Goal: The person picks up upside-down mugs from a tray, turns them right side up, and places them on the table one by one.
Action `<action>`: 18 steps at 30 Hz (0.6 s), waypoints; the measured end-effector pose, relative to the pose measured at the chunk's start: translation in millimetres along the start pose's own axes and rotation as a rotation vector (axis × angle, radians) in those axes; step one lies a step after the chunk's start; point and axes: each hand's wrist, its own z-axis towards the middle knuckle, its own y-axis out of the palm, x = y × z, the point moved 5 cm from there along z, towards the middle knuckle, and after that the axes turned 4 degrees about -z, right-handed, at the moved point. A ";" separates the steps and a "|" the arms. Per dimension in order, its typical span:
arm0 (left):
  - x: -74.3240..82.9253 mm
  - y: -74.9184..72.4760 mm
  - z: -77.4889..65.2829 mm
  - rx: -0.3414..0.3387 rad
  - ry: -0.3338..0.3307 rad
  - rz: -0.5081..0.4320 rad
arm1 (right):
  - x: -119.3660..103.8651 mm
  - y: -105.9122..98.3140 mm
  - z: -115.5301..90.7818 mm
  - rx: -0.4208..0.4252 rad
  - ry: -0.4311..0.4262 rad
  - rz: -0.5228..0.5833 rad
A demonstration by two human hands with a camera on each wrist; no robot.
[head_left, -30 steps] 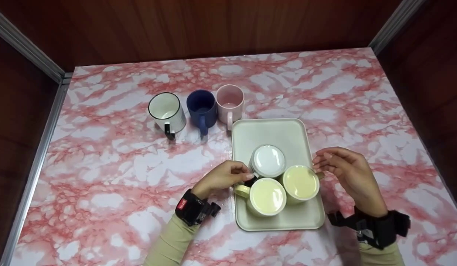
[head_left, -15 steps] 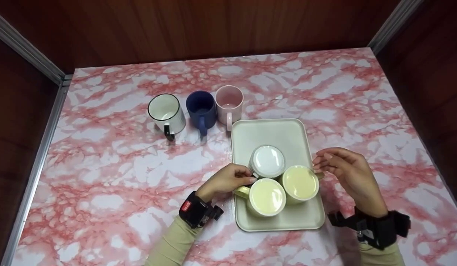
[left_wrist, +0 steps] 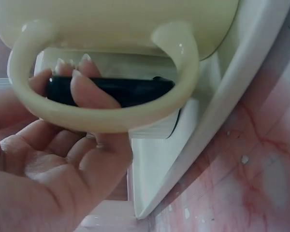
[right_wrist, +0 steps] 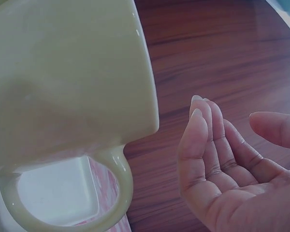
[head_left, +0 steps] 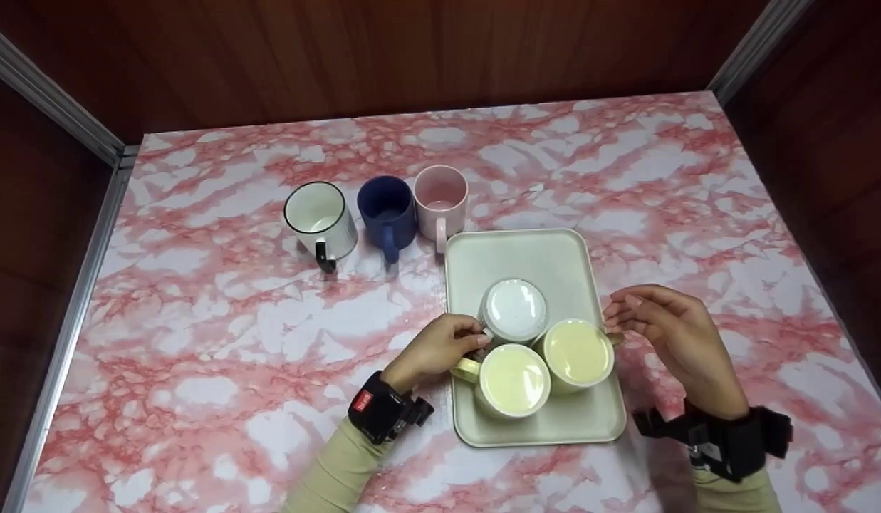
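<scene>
Three upside-down mugs stand on a pale rectangular tray: a white mug and two pale yellow mugs, a front-left one and a right one. My left hand pinches the white mug's black handle between thumb and fingers. In the left wrist view the front-left mug's yellow handle crosses in front of those fingers. At the tray's right edge, my right hand is held beside the right yellow mug's handle, fingers loosely bent and thumb apart, holding nothing.
Behind and left of the tray, three upright mugs stand in a row: white with a black rim, dark blue and pink. The table has a red-and-white marbled top, with dark wood panels around it.
The white mug on the tray has shifted very slightly left, with my left hand at its handle. My right hand has stayed in place.
</scene>
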 end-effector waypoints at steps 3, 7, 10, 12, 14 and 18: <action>1.1 -0.3 0.0 0.017 -0.014 -0.018 | 0.0 -0.1 0.3 0.001 0.004 0.002; 4.3 -2.1 -0.1 0.040 -0.012 0.052 | -0.6 -0.3 0.9 0.005 0.004 -0.005; 8.3 -4.1 -0.1 0.076 0.019 0.139 | -1.3 -0.2 1.1 0.014 0.007 -0.014; 10.5 -5.0 0.1 0.104 0.043 0.182 | -1.7 -0.1 0.9 0.020 0.011 -0.016; 12.7 -5.5 0.4 0.129 0.072 0.206 | -1.6 -0.2 0.6 0.028 0.016 -0.020; 15.6 -6.4 1.1 0.172 0.098 0.199 | -1.3 -0.3 0.0 0.043 0.030 -0.036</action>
